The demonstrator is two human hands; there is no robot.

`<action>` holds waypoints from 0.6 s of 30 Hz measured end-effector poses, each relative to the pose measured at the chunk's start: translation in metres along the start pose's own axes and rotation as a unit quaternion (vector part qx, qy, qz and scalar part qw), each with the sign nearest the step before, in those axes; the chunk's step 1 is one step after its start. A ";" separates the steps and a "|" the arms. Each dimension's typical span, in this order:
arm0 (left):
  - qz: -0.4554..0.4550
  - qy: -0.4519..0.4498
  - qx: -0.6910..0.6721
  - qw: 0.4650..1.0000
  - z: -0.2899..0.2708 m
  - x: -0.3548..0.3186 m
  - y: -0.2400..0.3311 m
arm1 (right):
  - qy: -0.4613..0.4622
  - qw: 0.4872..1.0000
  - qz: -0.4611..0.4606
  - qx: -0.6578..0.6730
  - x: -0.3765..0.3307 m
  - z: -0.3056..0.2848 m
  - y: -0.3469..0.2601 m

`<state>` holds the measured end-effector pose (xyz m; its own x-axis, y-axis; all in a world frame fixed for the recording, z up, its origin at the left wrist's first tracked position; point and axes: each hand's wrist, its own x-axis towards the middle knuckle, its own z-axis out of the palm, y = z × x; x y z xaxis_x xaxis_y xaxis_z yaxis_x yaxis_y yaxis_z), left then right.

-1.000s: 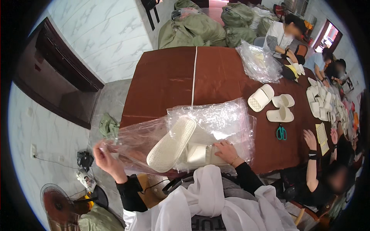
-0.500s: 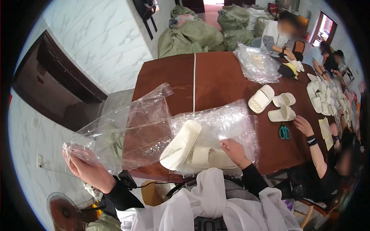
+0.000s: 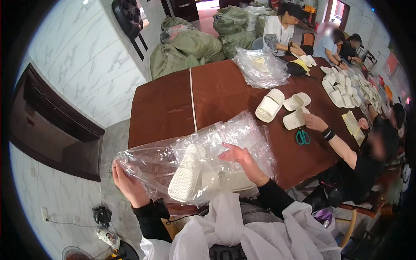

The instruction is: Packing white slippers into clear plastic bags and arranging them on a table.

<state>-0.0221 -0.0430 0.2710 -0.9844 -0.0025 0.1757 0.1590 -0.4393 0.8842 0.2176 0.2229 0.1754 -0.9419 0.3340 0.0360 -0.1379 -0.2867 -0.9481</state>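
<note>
My left hand (image 3: 130, 184) grips one end of a clear plastic bag (image 3: 151, 158) beyond the table's left edge. The bag stretches rightward and seems to overlap a cream slipper (image 3: 184, 177) lying sole up and slanted; I cannot tell whether the slipper is inside it. A second cream slipper (image 3: 240, 181) lies partly hidden beneath my right forearm and the plastic. My right hand (image 3: 243, 159) hovers above it with fingers apart, close to a stack of clear bags (image 3: 260, 134).
A co-worker's hand (image 3: 315, 122) touches a slipper (image 3: 297, 118) on the right, beside teal-handled scissors (image 3: 303, 137). Further off are another pile of clear bags (image 3: 260, 71), a heap of slippers (image 3: 342, 89) and several seated people. Green sacks (image 3: 186, 52) stand behind the brown-covered table (image 3: 160, 104).
My left hand has moved right and slightly up, bringing the bag's end nearer the slippers. My right hand has shifted left and its fingers have spread. The head view has turned right.
</note>
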 end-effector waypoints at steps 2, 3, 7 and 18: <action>-0.039 -0.012 -0.031 0.999 -0.011 0.010 -0.020 | 0.030 0.999 0.023 0.018 -0.017 0.012 -0.007; -0.039 -0.008 -0.028 0.999 -0.016 0.010 -0.033 | 0.065 0.997 -0.014 -0.045 -0.024 0.022 -0.002; -0.111 0.050 -0.031 0.992 -0.018 0.004 -0.063 | 0.143 0.954 0.056 -0.256 -0.034 0.019 0.011; -0.341 -0.072 -0.066 0.935 -0.046 -0.035 -0.144 | 0.253 0.944 0.125 -0.173 -0.038 -0.086 0.051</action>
<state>-0.0135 -0.0212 0.1179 -0.8320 0.4349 -0.3444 -0.5215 -0.4012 0.7531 0.2725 0.2726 0.0989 -0.6522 0.7063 -0.2753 0.2595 -0.1331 -0.9565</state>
